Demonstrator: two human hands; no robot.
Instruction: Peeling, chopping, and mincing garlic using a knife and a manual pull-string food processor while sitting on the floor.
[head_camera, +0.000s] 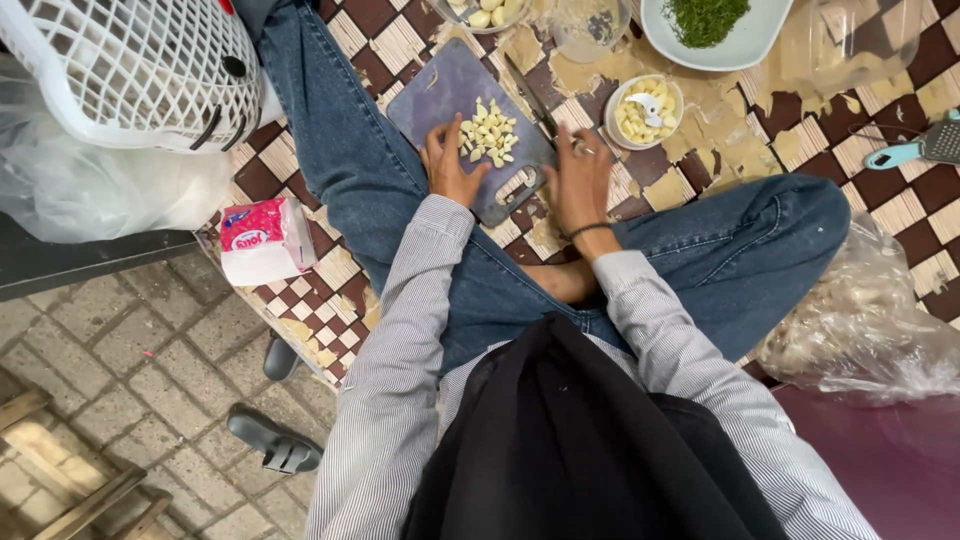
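Seated cross-legged on a brown-and-cream checkered woven mat (905, 215). Left hand (447, 165) flat on the near edge of a grey rectangular plastic cutting board (440, 95), fingers spread beside a heap of pale chopped garlic pieces (489, 132). Right hand (580, 180) closed around a dark-bladed kitchen knife (535, 100) (blade lying along the board's right edge). Just right: small white round bowl of peeled garlic cloves (645, 110).
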